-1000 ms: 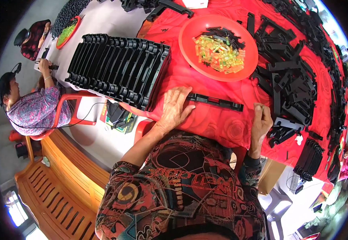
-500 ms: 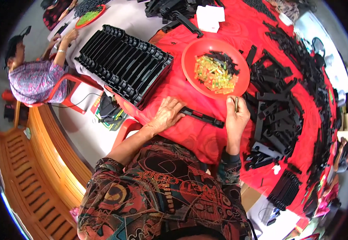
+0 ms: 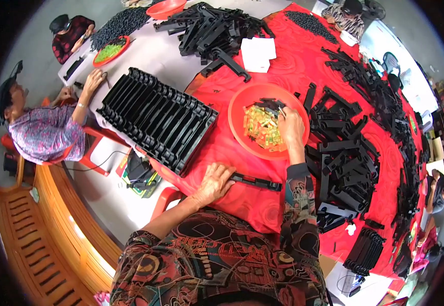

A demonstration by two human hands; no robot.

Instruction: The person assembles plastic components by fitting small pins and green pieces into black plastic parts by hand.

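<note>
My right hand (image 3: 292, 127) has entered the bowl (image 3: 236, 120), pinching a slim tool (image 3: 282, 110); left hand (image 3: 214, 184) grasps one strip (image 3: 272, 184); stacked row (image 3: 158, 117) bowl-left, loose pile (image 3: 353, 162) remains bowl-right.

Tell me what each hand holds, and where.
Left hand: a black strip, at its left end. Right hand: a slim tool; gripped part unclear.

Left hand (image 3: 216, 181): covers the left end of the black part (image 3: 257, 181); grip beneath the fingers hidden.
Right hand (image 3: 292, 126): hides most of the slim tool (image 3: 281, 110); tool's kind too small to tell.
Red bowl (image 3: 237, 122): lower right rim hidden behind right wrist.
Yellow pieces (image 3: 264, 133): overlapping, too small to count.
Far bowl (image 3: 165, 9): cut off by upper edge.
Bench (image 3: 61, 214): cut off by lower edge.
</note>
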